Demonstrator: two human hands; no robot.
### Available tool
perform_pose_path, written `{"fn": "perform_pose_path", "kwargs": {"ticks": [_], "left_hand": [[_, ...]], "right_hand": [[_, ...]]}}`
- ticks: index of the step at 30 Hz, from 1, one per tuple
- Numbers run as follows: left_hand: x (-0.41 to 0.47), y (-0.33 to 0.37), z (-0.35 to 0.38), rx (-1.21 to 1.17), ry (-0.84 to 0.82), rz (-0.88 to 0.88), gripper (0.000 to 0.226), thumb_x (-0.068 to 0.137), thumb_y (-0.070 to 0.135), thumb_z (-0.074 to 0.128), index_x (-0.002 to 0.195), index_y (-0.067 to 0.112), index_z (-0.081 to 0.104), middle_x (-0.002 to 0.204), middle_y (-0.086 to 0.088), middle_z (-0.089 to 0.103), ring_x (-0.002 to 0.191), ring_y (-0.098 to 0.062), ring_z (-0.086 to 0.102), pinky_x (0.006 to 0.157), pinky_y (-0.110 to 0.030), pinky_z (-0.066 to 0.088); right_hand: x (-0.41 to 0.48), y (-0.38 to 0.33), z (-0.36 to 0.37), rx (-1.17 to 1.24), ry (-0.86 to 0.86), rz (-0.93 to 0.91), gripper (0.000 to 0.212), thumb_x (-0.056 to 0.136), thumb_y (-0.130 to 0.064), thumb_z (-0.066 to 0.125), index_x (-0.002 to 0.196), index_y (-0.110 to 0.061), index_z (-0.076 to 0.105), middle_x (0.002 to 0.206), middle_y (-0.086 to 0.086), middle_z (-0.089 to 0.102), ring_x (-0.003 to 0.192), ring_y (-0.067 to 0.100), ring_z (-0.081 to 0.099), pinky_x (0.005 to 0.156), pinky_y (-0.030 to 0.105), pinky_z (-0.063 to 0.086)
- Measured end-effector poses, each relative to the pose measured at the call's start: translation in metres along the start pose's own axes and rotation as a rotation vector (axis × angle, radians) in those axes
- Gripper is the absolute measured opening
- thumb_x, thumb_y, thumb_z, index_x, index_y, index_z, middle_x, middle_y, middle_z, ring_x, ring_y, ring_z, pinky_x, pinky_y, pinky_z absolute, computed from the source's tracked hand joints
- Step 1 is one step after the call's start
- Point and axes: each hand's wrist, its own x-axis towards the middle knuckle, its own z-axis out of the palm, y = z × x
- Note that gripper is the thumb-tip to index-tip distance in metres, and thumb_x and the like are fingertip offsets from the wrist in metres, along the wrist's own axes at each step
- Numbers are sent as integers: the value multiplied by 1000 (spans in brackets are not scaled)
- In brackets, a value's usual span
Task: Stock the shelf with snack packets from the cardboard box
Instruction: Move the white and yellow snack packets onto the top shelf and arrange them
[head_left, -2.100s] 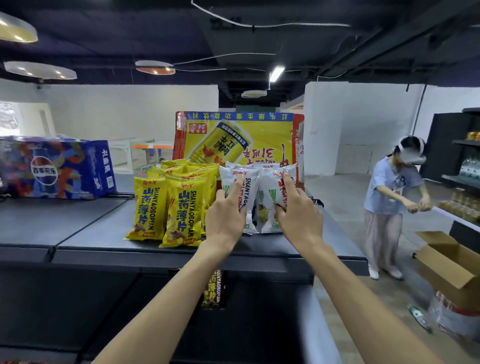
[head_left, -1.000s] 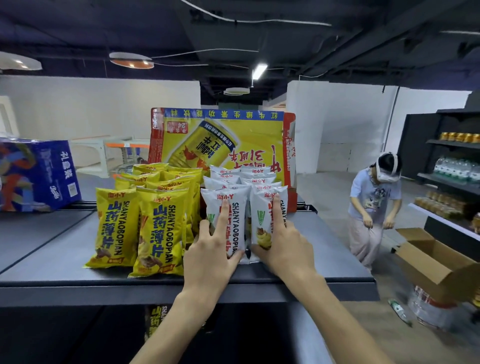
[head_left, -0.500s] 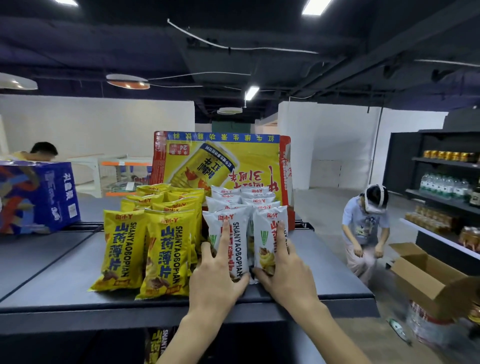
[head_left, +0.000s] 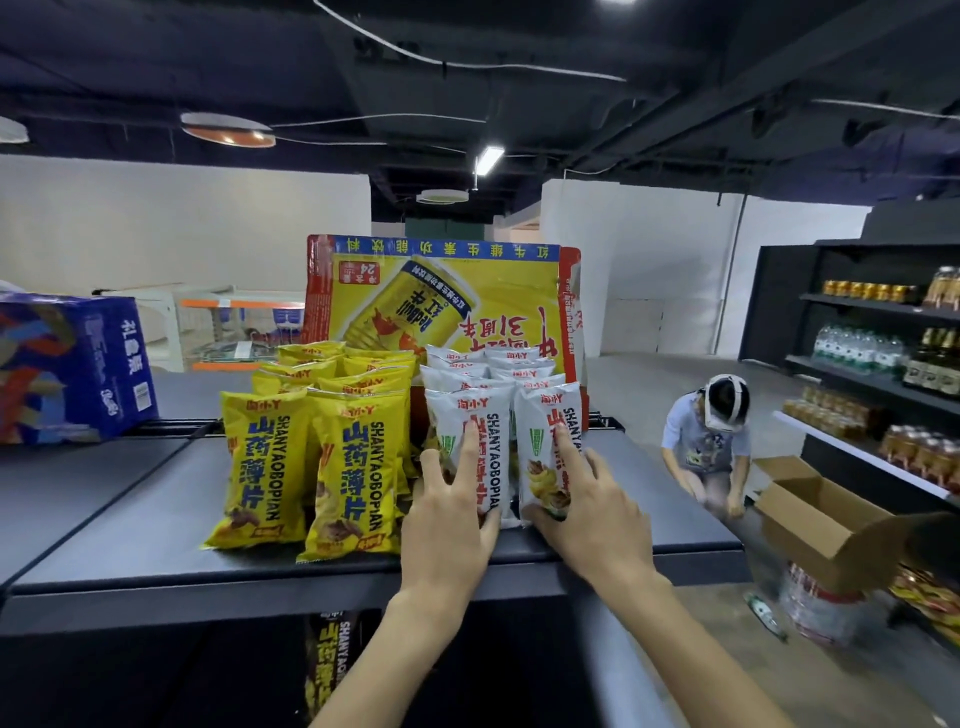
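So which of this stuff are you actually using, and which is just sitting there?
Using: left hand and right hand pressing the front white packets; yellow packets beside them; the dark shelf under them.
Just there: blue box; yellow drink carton behind the packets; crouching person; open cardboard box beside that person; bottles on the far shelves.

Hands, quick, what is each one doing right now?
Left hand: open, fingers pressed flat on the left white packet.
Right hand: open, fingers pressed on the right white packet.

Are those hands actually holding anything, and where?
Nothing gripped: left hand and right hand press straight fingers against the fronts of the front white packets.
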Motion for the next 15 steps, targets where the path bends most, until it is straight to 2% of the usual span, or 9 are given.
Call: {"fn": "perform_pose_path", "kwargs": {"ticks": [4, 8, 12, 15], "left_hand": [[-11, -1, 0, -42, 62, 36, 86, 81, 39, 73, 151, 29, 25, 134, -10, 32, 106, -28, 58, 71, -31, 59], [-17, 10, -4, -23, 139, 72, 77, 76, 33, 78, 143, 21, 41, 137, -14, 33, 120, -32, 49, 65, -34, 61], [-20, 32, -11, 96, 179, 101, 69, 73, 30, 79, 135, 19, 50, 127, -11, 43, 114, -29, 52, 49, -31, 58], [-25, 61, -12, 152, 171, 94, 64, 73, 30, 77, 130, 19, 52, 118, -7, 47, 103, -26, 58, 45, -35, 56]], "right_hand": [[-15, 4, -4, 0, 42, -34, 93, 80, -64, 60, 150, -47, 1, 138, -5, 44, 112, 25, 56, 79, 41, 53], [-22, 10, -11, 4, 10, -28, 87, 82, -63, 60, 150, -44, 9, 150, 0, 36, 124, 28, 51, 87, 43, 51], [-23, 25, -28, -4, -13, -51, 81, 86, -57, 59, 151, -38, 14, 156, 0, 28, 131, 25, 45, 92, 42, 48], [-23, 48, -43, -1, -30, -80, 77, 89, -55, 57, 151, -34, 17, 154, -2, 31, 132, 22, 44, 91, 40, 48]]}}
